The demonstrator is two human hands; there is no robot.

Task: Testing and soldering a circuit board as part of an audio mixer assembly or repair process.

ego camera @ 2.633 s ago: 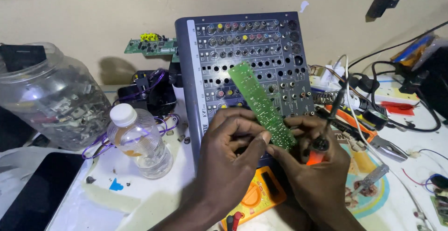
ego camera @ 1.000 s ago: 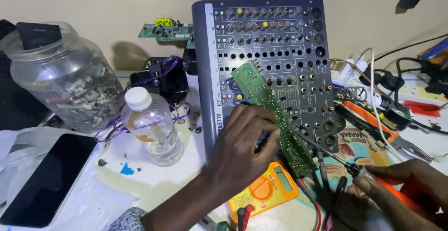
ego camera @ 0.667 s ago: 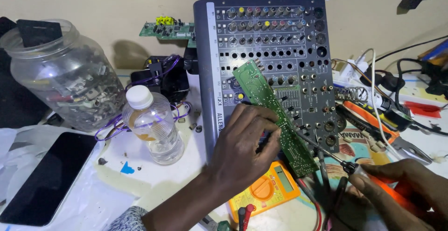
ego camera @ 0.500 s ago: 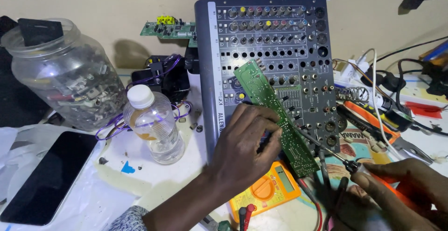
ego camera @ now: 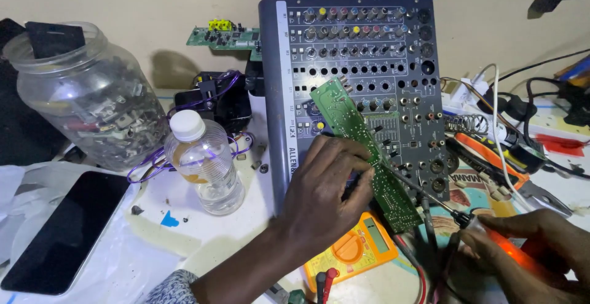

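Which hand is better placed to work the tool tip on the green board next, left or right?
Right. The right hand already grips the orange tool, whose thin shaft reaches the green circuit board. The left hand is clamped on the board's edge, steadying it over the mixer.

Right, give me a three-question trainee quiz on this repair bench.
1. True or false: the left hand holds the green circuit board.
2. What does the screwdriver in the right hand touch? A) plastic bottle B) green circuit board C) glass jar
3. What colour is the multimeter under the left wrist?

Key: 1 true; 2 B; 3 yellow-orange.
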